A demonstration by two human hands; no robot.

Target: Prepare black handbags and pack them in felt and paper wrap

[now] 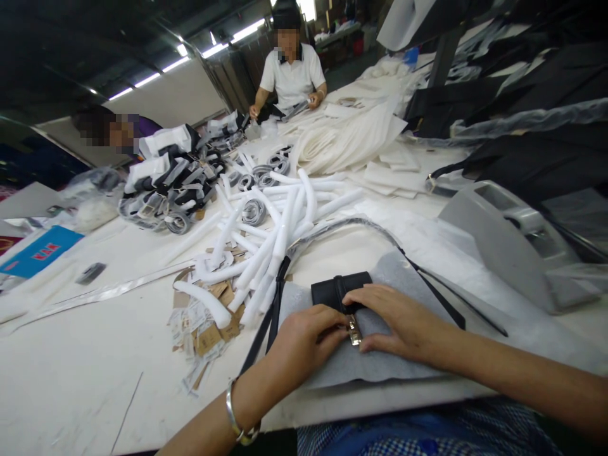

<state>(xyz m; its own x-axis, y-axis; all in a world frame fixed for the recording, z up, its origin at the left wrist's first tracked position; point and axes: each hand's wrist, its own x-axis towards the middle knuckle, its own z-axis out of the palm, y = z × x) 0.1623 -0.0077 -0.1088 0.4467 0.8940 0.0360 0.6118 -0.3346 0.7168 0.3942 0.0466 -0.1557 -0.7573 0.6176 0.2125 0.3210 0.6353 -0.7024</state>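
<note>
A handbag lies in front of me, its body covered by a pale grey sheet (399,278) of wrapping. On the sheet sits a small black rolled flap or pouch (325,291) with a band around it. Below it is a gold-coloured metal clasp (354,332). My left hand (306,339) is closed, thumb and fingertips pinched at the clasp's left edge. My right hand (394,320) arches over from the other side, fingertips on the black piece, thumb apart beside the clasp's lower end. The bag's handle (351,221), partly in clear wrap, loops away behind.
White foam tubes (270,247) pile up beyond the bag, near cardboard tags (209,335). Wrapped straps (166,177) are heaped at the far left. A grey tape dispenser (503,234) stands at right, by black bags (546,152). Across the table a co-worker (294,76) handles material.
</note>
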